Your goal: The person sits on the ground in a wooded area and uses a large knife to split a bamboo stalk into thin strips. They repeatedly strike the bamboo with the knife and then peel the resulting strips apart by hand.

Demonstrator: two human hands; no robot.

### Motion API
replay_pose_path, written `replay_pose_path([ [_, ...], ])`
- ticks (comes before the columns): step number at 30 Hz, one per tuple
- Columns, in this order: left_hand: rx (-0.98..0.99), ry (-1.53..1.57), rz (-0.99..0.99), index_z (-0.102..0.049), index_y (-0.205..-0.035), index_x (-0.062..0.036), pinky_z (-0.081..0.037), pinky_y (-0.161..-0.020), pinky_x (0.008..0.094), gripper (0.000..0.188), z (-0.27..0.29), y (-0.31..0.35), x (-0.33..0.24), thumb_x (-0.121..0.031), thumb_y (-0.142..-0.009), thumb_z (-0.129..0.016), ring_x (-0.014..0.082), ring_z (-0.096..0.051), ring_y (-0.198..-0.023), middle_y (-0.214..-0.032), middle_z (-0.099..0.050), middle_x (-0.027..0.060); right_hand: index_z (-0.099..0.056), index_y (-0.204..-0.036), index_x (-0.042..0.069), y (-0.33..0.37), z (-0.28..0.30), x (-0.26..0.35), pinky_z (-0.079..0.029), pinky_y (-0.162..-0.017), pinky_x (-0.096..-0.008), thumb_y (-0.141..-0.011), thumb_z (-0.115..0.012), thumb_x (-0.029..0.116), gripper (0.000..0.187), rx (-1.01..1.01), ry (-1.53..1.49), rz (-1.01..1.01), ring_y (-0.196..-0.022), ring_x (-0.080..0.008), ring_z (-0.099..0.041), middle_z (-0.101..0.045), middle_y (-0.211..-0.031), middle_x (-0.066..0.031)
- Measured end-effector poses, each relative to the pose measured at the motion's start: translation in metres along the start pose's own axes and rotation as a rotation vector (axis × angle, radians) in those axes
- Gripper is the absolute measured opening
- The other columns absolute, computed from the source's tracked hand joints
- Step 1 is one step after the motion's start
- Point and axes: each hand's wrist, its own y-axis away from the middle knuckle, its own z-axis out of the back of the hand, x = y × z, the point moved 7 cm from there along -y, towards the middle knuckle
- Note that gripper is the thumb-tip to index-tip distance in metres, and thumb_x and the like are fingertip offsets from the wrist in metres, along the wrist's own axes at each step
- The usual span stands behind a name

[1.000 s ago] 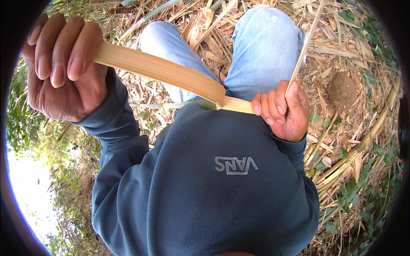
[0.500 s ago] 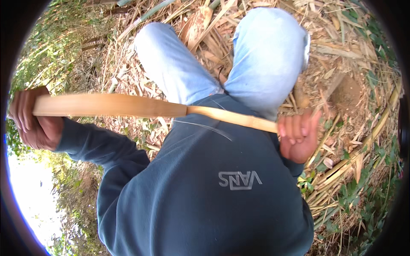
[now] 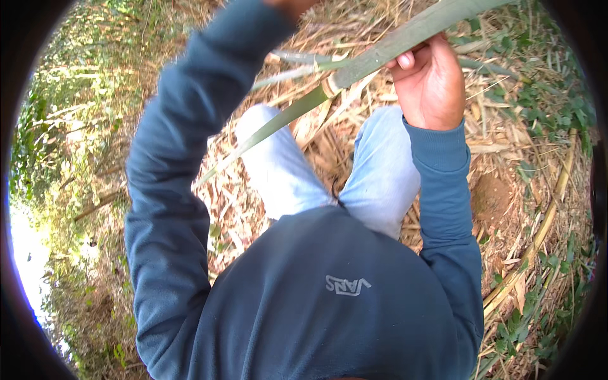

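A split bamboo strip (image 3: 380, 57) slants across the upper part of the view, its green outer face showing and a pale node ring partway along it. Its narrower end tapers down over my left thigh, while the broader end runs off past the top right edge. My right hand (image 3: 434, 88) is closed on the broader part from the near side, with some fingers hidden behind the strip. Only a sliver of my left hand (image 3: 292, 6) shows at the top edge beyond its dark sleeve; its fingers are out of sight.
My jeans-clad legs (image 3: 380, 171) are bent on ground covered with dry bamboo shavings (image 3: 247, 209). Long bamboo pieces (image 3: 544, 228) lie to the right among green leaves. Brush (image 3: 69, 152) grows along the left.
The bamboo strip has gone from level at my waist, pale side showing, to slanted and farther away, green side showing. Both arms have reached forward, and my left hand has left the strip's left end.
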Motion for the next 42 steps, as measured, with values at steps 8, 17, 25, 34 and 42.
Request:
replay_pose_path([
  [8,-0.464,-0.504,-0.043,-0.063,-0.103,0.0015,-0.05,-0.056,0.0306,0.035,-0.023,0.083,0.068,-0.029,-0.086,-0.067,0.0203,-0.064,-0.056,-0.065,-0.065,0.0118,-0.057,-0.088,0.007,-0.05,-0.037,0.01,-0.043,-0.057,-0.0274,-0.1,-0.044,0.029,0.028,-0.153,0.006,0.047,-0.058,-0.0117,-0.051,-0.055,-0.067,-0.0042],
  [17,-0.836,-0.568,-0.272,-0.06,-0.093,0.0007,-0.048,-0.055,0.0235,0.052,0.045,0.156,-0.041,-0.044,-0.1,-0.035,0.0113,-0.056,-0.057,-0.074,-0.063,0.006,-0.051,-0.079,0.01,-0.007,-0.055,-0.007,-0.049,-0.08,-0.0475,-0.1,-0.036,0.044,0.043,0.067,-0.235,-0.048,-0.067,-0.0214,-0.059,-0.049,-0.061,-0.0027],
  [25,-1.173,-0.352,-0.395,-0.045,-0.076,-0.0091,-0.025,-0.034,0.0193,0.039,0.074,0.272,-0.093,-0.037,-0.102,-0.036,0.0037,-0.025,-0.038,-0.054,-0.028,-0.0068,-0.042,-0.076,0.013,0.07,-0.06,-0.012,-0.043,-0.065,-0.0362,-0.103,-0.025,0.038,0.041,0.239,-0.084,-0.108,-0.054,-0.0171,-0.047,-0.042,-0.054,0.0007],
  [34,-1.304,-0.197,-0.533,-0.042,-0.082,-0.0063,-0.027,-0.035,0.0213,0.033,0.173,0.474,-0.092,-0.028,-0.102,-0.026,0.009,-0.029,-0.042,-0.058,-0.034,0.0004,-0.038,-0.075,0.013,0.074,0.052,0.014,-0.038,-0.063,-0.029,-0.103,-0.029,0.032,0.035,-0.05,0.024,-0.198,-0.051,-0.0113,-0.038,-0.031,-0.053,0.0032],
  [42,-1.28,0.374,-0.773,-0.041,-0.072,-0.0096,-0.027,-0.033,0.0222,0.039,0.232,0.602,-0.151,-0.034,-0.101,-0.03,0.0078,-0.029,-0.037,-0.052,-0.033,-0.0022,-0.038,-0.075,0.011,0.041,0.156,0.03,-0.037,-0.064,-0.0268,-0.102,-0.037,0.022,0.029,-0.064,-0.232,-0.157,-0.053,-0.0099,-0.037,-0.031,-0.057,0.0032],
])
